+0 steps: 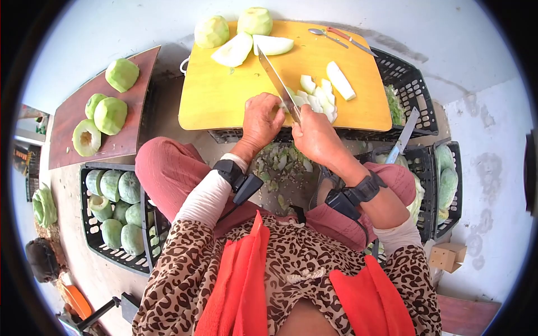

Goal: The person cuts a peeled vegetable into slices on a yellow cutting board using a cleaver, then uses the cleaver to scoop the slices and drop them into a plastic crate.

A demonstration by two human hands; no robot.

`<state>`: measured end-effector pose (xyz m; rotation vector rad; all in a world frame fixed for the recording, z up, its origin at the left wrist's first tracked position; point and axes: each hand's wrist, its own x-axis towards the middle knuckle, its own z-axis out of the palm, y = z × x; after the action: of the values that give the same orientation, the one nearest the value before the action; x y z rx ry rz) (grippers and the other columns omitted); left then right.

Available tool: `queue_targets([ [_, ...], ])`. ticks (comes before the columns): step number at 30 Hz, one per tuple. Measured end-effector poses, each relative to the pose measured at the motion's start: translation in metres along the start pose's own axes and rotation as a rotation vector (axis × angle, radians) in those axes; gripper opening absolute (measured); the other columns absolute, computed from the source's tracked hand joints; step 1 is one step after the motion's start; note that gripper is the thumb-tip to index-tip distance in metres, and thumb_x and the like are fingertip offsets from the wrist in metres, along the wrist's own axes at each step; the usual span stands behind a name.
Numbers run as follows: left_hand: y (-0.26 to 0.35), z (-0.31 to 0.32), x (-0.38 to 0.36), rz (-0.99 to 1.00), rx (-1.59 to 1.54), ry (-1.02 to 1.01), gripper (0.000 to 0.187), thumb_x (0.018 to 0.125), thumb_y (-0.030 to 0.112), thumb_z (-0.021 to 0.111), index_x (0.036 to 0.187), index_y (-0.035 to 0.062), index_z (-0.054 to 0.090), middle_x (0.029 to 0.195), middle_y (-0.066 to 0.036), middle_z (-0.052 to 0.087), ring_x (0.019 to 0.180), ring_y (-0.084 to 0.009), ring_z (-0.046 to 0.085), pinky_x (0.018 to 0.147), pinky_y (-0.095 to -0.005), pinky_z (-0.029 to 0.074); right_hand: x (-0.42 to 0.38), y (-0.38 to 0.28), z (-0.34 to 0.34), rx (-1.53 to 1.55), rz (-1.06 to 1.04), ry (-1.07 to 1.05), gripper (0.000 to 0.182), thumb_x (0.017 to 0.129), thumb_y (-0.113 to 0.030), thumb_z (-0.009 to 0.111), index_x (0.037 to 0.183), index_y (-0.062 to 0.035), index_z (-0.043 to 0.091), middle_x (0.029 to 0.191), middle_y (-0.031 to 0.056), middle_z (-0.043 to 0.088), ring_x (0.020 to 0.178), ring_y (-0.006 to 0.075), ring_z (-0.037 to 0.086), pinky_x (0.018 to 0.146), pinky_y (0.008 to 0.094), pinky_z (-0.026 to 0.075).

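"Knife [274,78] first: where do we have it?"

"At twelve o'clock in our view, above the yellow tabletop [216,95]. Our right hand [318,137] is wrapped round its handle, and the blade points toward eleven, its tip overlapping a pale wedge [276,46]."

"And our left hand [261,116]?"

"Curled, just beside the blade, on its nine o'clock side. We cannot tell whether it pinches a piece, since the fingers hide what lies under them."

"Where are the cut pieces [317,99]?"

"Bunched at one o'clock, right by the blade, with a long pale strip [341,80] just past them. Farther out that way we see a spoon [317,32] and an orange-handled knife [352,40]."

"What do we have toward eleven?"

"Two peeled gourds [212,32] near the tabletop's far edge, next to a thick pale chunk [232,51]."

"Ten and eight?"

"At ten, a brown board [126,147] bears four more peeled gourds; at eight, a black crate [115,256] holds green unpeeled gourds [132,239]."

"Nearly three?"

"A blue-handled knife [408,129], tilted up over another crate."
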<state>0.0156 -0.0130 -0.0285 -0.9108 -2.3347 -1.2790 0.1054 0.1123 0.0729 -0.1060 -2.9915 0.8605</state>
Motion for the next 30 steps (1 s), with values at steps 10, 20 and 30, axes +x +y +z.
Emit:
queue_targets([
  [10, -0.003, 0.0, 0.0, 0.032, -0.007, 0.02, 0.016, 0.074, 0.008, 0.066, 0.089, 0.0075, 0.059, 0.086, -0.01, 0.059, 0.085, -0.0319, 0.056, 0.083, -0.0413, 0.04, 0.012, 0.003, 0.001, 0.021, 0.041, -0.085, 0.023, 0.083, -0.009, 0.057, 0.091, 0.0126, 0.051, 0.077, 0.034, 0.061, 0.08, 0.047, 0.063, 0.07, 0.0504, 0.051],
  [20, 0.002, -0.005, 0.0, 0.02, 0.014, -0.01, 0.016, 0.074, 0.007, 0.066, 0.089, 0.0066, 0.058, 0.086, -0.011, 0.06, 0.086, -0.0345, 0.056, 0.081, -0.0418, 0.042, 0.036, 0.013, 0.013, 0.062, 0.107, -0.069, 0.029, 0.086, -0.015, 0.058, 0.098, 0.0106, 0.051, 0.09, 0.0336, 0.061, 0.091, 0.0471, 0.06, 0.078, 0.0482, 0.048],
  [30, 0.001, -0.001, 0.0, 0.019, 0.014, 0.026, 0.016, 0.074, 0.008, 0.067, 0.088, 0.0064, 0.059, 0.085, -0.011, 0.061, 0.085, -0.0332, 0.058, 0.081, -0.0414, 0.043, 0.005, 0.005, -0.01, 0.095, 0.064, -0.024, 0.022, 0.085, -0.01, 0.056, 0.092, 0.0105, 0.051, 0.08, 0.0339, 0.06, 0.081, 0.0481, 0.061, 0.073, 0.0518, 0.049],
])
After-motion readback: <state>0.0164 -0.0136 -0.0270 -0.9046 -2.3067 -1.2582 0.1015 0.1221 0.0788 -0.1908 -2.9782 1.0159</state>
